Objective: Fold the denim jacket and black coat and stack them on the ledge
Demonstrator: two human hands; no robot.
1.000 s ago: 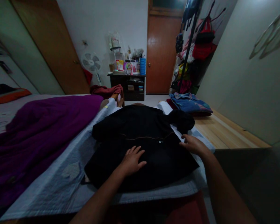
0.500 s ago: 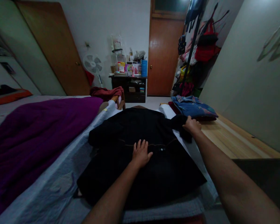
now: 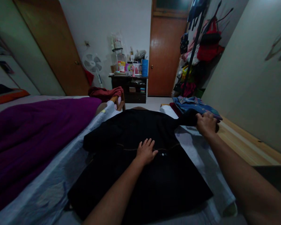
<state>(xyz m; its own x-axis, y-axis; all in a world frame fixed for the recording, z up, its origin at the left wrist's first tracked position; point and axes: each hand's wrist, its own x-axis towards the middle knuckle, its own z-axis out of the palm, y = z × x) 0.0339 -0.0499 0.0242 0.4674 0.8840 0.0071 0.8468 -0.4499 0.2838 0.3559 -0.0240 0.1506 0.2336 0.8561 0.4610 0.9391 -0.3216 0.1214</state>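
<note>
Across the lower half of the frame, a pale blue-grey patterned sheet [image 3: 61, 168] is spread. Over it, from the centre down to the bottom edge, a black long-sleeved cloth coat with brown stitching [image 3: 164, 178] is laid out flat, its lower end cut off by the frame. The left of the frame is filled by a rumpled purple blanket [image 3: 49, 134]; at the right edge, a pale wooden surface [image 3: 245, 150] is seen, with a folded blue denim garment [image 3: 194, 104] set near its far end.

The coat can be judged soft, moderately heavy and not fragile, likely to be creased or dragged if pulled at one point; a hold is best taken at the sleeve ends, shoulder seams or hem corners.

Toward the right, the coat's black sleeve [image 3: 186, 119] is drawn outward and gripped near its end by the right hand [image 3: 206, 123], fingers curled over the cloth, the arm stretched forward. The left hand [image 3: 146, 151] is laid palm down at the centre, fingers slightly spread, beside two small pale studs [image 3: 164, 154].
</note>
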